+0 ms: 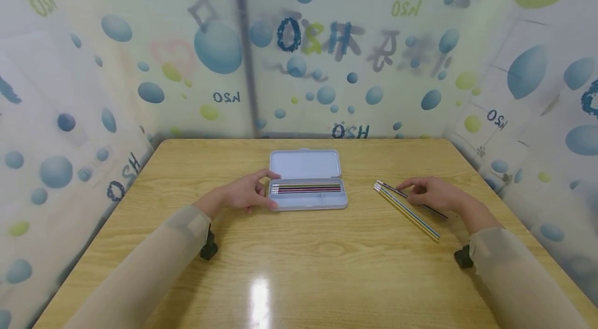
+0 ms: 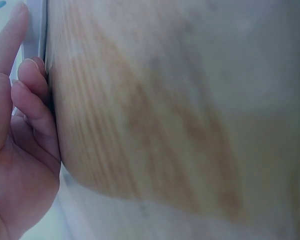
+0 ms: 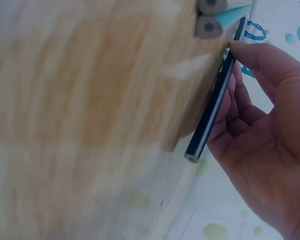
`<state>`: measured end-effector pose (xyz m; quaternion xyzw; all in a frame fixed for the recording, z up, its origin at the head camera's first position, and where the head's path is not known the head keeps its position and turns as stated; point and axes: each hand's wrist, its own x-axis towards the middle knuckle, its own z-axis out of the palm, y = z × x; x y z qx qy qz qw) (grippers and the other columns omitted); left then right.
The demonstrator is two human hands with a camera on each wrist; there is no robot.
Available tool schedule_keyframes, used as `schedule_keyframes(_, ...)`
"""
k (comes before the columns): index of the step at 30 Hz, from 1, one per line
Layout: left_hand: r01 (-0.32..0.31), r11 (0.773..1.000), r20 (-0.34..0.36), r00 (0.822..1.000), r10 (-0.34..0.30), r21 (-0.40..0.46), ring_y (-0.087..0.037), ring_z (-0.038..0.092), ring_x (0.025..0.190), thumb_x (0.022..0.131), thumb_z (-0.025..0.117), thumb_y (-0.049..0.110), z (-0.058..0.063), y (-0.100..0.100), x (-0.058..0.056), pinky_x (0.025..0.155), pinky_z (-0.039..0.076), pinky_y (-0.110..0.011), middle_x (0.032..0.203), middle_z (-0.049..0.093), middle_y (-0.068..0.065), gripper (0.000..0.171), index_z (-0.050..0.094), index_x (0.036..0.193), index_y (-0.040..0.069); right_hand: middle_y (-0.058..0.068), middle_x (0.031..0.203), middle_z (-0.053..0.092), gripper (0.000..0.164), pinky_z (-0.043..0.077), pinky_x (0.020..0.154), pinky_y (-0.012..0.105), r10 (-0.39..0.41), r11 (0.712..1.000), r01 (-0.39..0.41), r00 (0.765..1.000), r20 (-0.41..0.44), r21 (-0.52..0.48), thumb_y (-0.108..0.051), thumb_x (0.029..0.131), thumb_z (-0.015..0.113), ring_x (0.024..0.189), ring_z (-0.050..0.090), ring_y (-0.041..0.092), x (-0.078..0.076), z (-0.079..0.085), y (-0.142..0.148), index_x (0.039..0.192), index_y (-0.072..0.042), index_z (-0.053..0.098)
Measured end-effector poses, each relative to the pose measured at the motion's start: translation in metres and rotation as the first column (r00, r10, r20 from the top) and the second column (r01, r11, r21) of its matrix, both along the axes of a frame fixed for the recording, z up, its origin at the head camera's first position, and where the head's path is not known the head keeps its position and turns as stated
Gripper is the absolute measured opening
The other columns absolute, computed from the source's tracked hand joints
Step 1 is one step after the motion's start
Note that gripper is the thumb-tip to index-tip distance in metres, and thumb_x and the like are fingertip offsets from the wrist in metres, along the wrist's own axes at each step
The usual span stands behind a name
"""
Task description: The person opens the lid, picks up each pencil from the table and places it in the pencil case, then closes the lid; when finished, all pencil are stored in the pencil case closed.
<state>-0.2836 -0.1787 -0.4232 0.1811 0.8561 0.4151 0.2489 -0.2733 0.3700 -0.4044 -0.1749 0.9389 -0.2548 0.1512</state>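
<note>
A white pencil case [image 1: 299,202] lies with its lid [image 1: 305,164] flipped back. Inside, several pencils [image 1: 308,188] with pale ends lie side by side in the rear part of the tray. My left hand [image 1: 245,193] holds the case by its left end, thumb at the front corner and index finger at the back. To the right, my right hand [image 1: 436,195] pinches a dark pencil [image 3: 210,110] between thumb and fingers. Next to it on the table lie yellow and blue pencils [image 1: 408,213], whose bare ends show close up in the right wrist view.
The wooden table [image 1: 299,266] ends at a patterned curtain [image 1: 299,85] behind and at the sides. A small dark device [image 1: 208,247] sits at the left wrist, another [image 1: 463,256] at the right.
</note>
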Motion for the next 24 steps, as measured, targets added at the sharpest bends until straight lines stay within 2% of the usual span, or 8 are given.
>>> schedule_keyframes(5, 0.0, 1.0, -0.004, 1.0, 0.0, -0.005, -0.015, 0.046, 0.056, 0.094, 0.09, 0.037, -0.001, -0.001, 0.0, 0.054, 0.043, -0.026, 0.082, 0.056, -0.002, 0.087, 0.039, 0.164, 0.028, 0.008, 0.114, 0.075, 0.036, 0.051, 0.086, 0.034, -0.021, 1.0, 0.021, 1.0, -0.011, 0.017, -0.022, 0.106, 0.069, 0.096, 0.062, 0.018, -0.001, 0.001, -0.003, 0.141, -0.013, 0.072)
schedule_keyframes(11, 0.005, 1.0, -0.004, 1.0, -0.005, -0.009, -0.016, 0.046, 0.057, 0.094, 0.09, 0.038, -0.001, -0.001, -0.001, 0.054, 0.043, -0.026, 0.082, 0.055, -0.001, 0.087, 0.039, 0.164, 0.027, 0.016, 0.127, 0.077, 0.035, 0.054, 0.091, 0.038, -0.049, 0.997, 0.054, 0.995, -0.085, 0.048, -0.024, 0.107, 0.069, 0.107, 0.065, 0.023, 0.0, 0.007, -0.006, 0.135, -0.004, 0.076)
schedule_keyframes(14, 0.008, 1.0, 0.0, 1.0, -0.008, -0.011, -0.015, 0.046, 0.057, 0.094, 0.09, 0.037, -0.001, -0.001, -0.001, 0.054, 0.043, -0.026, 0.081, 0.054, -0.001, 0.088, 0.038, 0.164, 0.027, 0.018, 0.124, 0.078, 0.033, 0.057, 0.085, 0.037, -0.045, 0.999, 0.046, 0.995, -0.09, 0.014, -0.02, 0.108, 0.068, 0.101, 0.068, 0.021, 0.001, 0.014, -0.01, 0.132, 0.0, 0.076)
schedule_keyframes(18, 0.006, 1.0, 0.0, 1.0, -0.006, -0.01, -0.016, 0.047, 0.057, 0.094, 0.09, 0.038, -0.002, -0.002, -0.003, 0.054, 0.043, -0.026, 0.081, 0.054, -0.001, 0.088, 0.038, 0.165, 0.027, 0.015, 0.11, 0.076, 0.031, 0.057, 0.072, 0.032, -0.02, 0.999, 0.016, 0.996, -0.09, -0.046, -0.018, 0.11, 0.065, 0.086, 0.064, 0.016, 0.001, 0.022, -0.019, 0.133, 0.002, 0.073)
schedule_keyframes(24, 0.012, 1.0, 0.0, 1.0, -0.012, -0.007, -0.016, 0.047, 0.058, 0.094, 0.09, 0.039, -0.003, -0.003, -0.004, 0.054, 0.044, -0.026, 0.082, 0.055, -0.001, 0.088, 0.038, 0.165, 0.028, 0.008, 0.107, 0.07, 0.031, 0.052, 0.067, 0.032, 0.02, 0.999, -0.027, 0.989, -0.148, -0.044, -0.023, 0.112, 0.065, 0.081, 0.06, 0.02, 0.001, 0.026, -0.036, 0.139, -0.01, 0.073)
